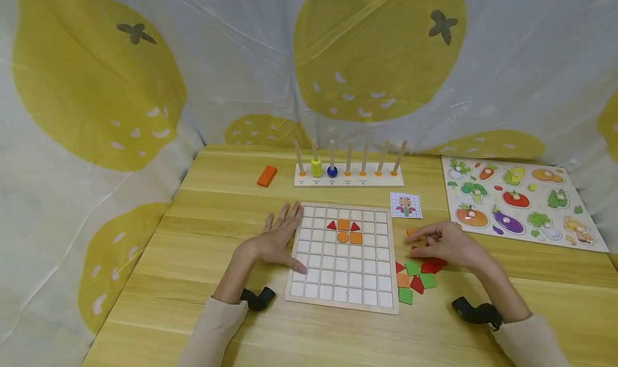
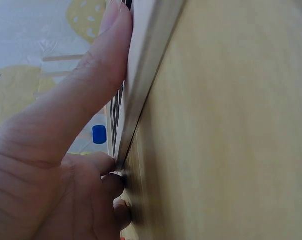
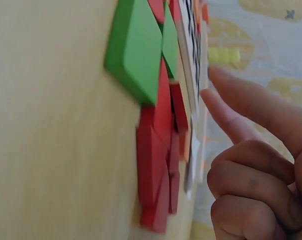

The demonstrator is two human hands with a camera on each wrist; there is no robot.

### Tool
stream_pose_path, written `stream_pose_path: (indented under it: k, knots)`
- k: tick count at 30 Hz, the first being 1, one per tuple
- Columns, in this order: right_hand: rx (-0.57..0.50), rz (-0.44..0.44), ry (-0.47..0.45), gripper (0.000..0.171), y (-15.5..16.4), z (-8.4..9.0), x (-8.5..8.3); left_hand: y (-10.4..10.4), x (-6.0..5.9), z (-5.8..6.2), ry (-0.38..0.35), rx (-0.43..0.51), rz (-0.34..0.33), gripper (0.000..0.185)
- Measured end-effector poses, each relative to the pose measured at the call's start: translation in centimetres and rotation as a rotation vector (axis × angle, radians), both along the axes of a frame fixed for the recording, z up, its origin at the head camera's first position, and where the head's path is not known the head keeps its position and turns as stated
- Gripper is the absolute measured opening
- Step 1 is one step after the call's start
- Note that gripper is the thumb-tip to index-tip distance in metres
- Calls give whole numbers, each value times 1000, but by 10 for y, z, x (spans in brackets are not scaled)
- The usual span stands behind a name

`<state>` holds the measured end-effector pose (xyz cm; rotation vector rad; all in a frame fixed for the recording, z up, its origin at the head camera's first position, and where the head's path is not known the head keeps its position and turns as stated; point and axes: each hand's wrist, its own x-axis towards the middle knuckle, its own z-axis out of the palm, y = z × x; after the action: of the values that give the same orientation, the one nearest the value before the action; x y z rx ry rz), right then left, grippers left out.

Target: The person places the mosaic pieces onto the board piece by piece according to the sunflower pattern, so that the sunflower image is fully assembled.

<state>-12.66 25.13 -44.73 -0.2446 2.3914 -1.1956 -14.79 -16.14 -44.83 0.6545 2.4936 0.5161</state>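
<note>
I count one grid board (image 1: 341, 278) bearing two red triangles (image 1: 331, 225), two orange squares (image 1: 343, 224) and one orange circle (image 1: 343, 237). Loose green squares (image 1: 405, 296) total three; I cannot tally the overlapping red pieces (image 1: 431, 267). Other units: one stand (image 1: 386, 180), seven pegs (image 1: 349, 158), one blue bead (image 1: 332, 171), one orange block (image 1: 267, 176), one pattern card (image 1: 405, 205), one vegetable board (image 1: 541, 202).

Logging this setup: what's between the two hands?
In the head view: the board bearing red and orange tiles, then an orange piece by the right hand.
</note>
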Motion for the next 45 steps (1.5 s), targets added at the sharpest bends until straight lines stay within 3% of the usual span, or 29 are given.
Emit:
stream_pose_path:
  k: [7,15,24,32,45]
  knots:
    - [3,56,-7,26,-15,-6,5,0,0,1,2,-10,-2,140]
    - [29,49,-30,24,-17,-7,6,0,0,1,2,-14,-1,140]
    - [88,-15,47,17,-14,-5,4,0,0,2,8,-10,-3,140]
    - [78,28,16,22,-23,-5,6,0,1,3,9,-11,0,140]
    - [100,-21,81,19,-24,-6,5,0,0,0,11,3,4,140]
